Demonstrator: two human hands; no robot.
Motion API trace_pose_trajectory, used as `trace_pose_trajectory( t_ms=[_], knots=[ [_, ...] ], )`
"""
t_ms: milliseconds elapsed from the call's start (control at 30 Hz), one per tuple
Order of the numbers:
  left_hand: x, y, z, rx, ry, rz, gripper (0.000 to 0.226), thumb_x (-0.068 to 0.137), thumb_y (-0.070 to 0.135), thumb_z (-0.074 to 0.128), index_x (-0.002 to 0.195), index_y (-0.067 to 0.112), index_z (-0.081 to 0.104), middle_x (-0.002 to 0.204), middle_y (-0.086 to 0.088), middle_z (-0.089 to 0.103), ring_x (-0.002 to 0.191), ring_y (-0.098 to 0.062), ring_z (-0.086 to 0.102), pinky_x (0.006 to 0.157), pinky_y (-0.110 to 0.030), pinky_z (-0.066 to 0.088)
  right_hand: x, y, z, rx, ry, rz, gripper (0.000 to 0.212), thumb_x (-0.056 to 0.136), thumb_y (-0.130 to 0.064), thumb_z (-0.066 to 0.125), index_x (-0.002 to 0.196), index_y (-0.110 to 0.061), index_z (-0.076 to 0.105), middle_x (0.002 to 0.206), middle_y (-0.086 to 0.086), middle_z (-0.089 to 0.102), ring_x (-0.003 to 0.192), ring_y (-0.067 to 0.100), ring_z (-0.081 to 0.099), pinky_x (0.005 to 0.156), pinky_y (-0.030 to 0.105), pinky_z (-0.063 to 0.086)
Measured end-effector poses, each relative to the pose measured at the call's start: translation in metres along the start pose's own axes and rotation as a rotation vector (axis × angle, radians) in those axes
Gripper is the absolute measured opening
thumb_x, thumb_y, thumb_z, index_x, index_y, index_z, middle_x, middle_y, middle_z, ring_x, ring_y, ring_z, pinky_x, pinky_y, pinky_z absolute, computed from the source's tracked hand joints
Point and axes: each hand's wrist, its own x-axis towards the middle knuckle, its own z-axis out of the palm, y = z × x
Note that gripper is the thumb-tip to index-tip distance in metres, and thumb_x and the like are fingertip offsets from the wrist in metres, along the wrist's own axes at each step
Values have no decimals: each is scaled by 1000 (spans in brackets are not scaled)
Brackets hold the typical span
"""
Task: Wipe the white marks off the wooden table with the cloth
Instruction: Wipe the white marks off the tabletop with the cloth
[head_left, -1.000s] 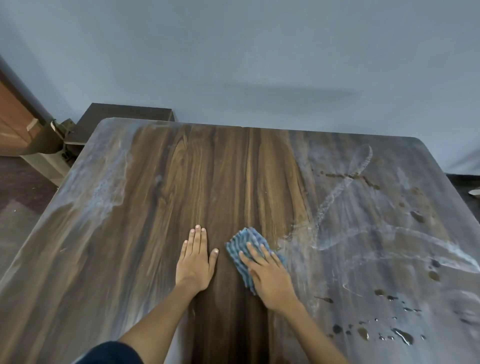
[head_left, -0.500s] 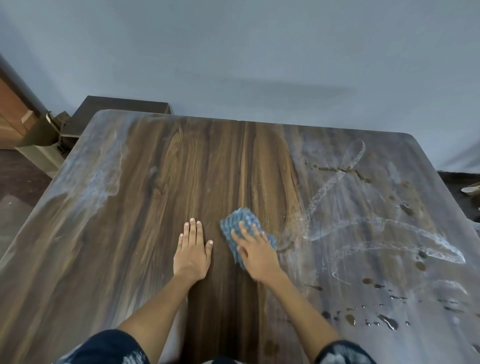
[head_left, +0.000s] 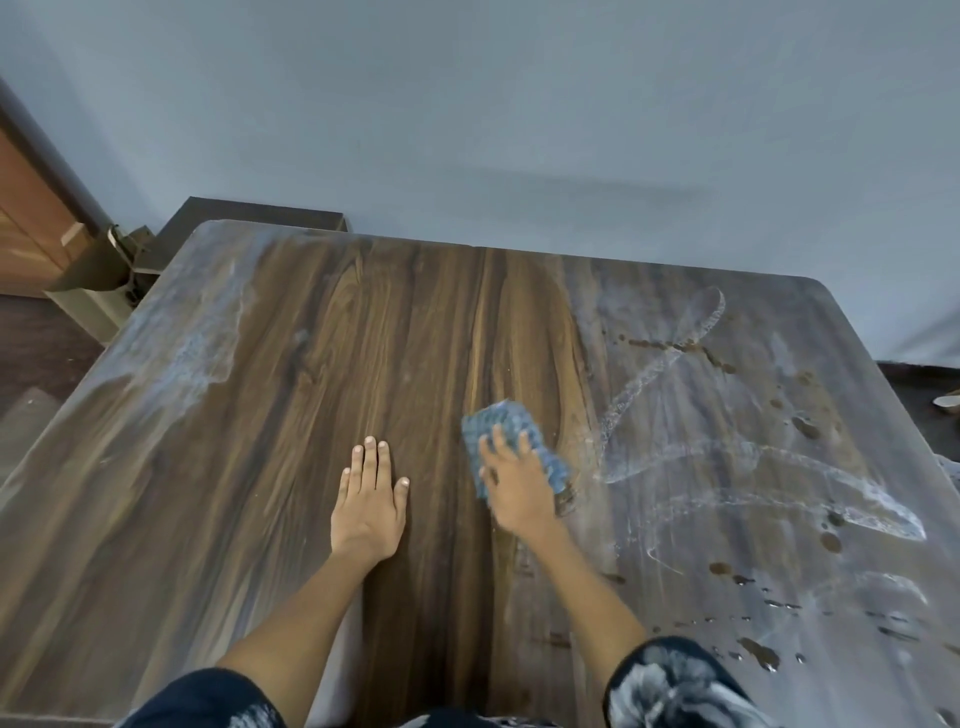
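Blue checked cloth (head_left: 506, 428), mid-table; soft, light, limp, likely bunches, so best pinned flat under the palm; right hand (head_left: 517, 488) presses it with spread straight fingers; left hand (head_left: 370, 499) flat, released, on bare wood; wooden table (head_left: 311, 364) smooth, grained; chalky white marks (head_left: 753, 467) right, droplets (head_left: 758, 652) near-right.

The right hand (head_left: 517, 491) has slid the blue cloth (head_left: 511, 447) farther up the counter (head_left: 311, 415), away from the person and slightly right, toward the white marks (head_left: 727, 467).
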Motion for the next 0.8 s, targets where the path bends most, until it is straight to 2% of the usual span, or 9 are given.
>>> trace_pose_trajectory(
  t_ms=[100, 167, 267, 400, 500, 667, 800],
  knots=[
    [-2, 1, 2, 0, 11, -8, 59, 100, 37, 14, 146, 9, -9, 156, -8, -12, 144, -20, -12, 118, -34, -2, -56, -10, 26, -49, -61, -235, 48, 101, -31, 27, 149, -28, 21, 159, -8, 10, 147, 21, -2, 120, 41, 4],
    [-6, 1, 2, -10, 7, -4, 59, 100, 37, 15, 147, 9, -7, 156, -9, -11, 144, -21, -11, 118, -34, -2, -83, 4, 30, -48, -97, -268, 48, 101, -38, 25, 148, -35, 19, 158, -15, 7, 146, 15, -5, 119, 38, -1],
    [-14, -1, 3, -17, 8, 18, 59, 100, 37, 17, 147, 8, -6, 156, -10, -11, 144, -22, -11, 118, -34, -2, -84, 40, 13, -68, -71, -156, 49, 101, -45, 17, 148, -37, 12, 153, -20, -3, 144, 18, -11, 117, 39, -7],
    [-29, -4, 6, 6, -3, 43, 59, 100, 37, 16, 146, 8, -7, 156, -10, -11, 144, -23, -11, 118, -35, -1, -38, 67, -20, -27, -32, 140, 50, 102, -41, 18, 151, -29, 12, 159, -7, 0, 147, 29, -2, 120, 43, 4],
    [-38, -4, 5, 6, -4, 49, 59, 100, 37, 15, 146, 9, -8, 156, -10, -11, 144, -22, -11, 118, -35, -1, -19, 54, -22, 6, -30, 201, 51, 103, -37, 23, 151, -24, 12, 160, -2, 4, 146, 33, 2, 118, 45, 8],
    [-60, -7, 7, 10, -38, 65, 57, 101, 37, 14, 147, 11, -8, 156, -9, -12, 144, -22, -12, 118, -35, -2, -58, 11, 9, 33, -71, -5, 51, 102, -38, 29, 150, -25, 17, 160, -2, 5, 147, 28, -1, 118, 43, 5],
    [-75, -11, 14, 18, -29, 91, 57, 100, 38, 14, 147, 12, -6, 156, -9, -11, 144, -22, -11, 118, -35, -2, -126, -7, 38, 19, -137, -192, 51, 101, -40, 30, 150, -31, 19, 158, -12, 0, 146, 20, -9, 118, 38, -1]
  ],
)
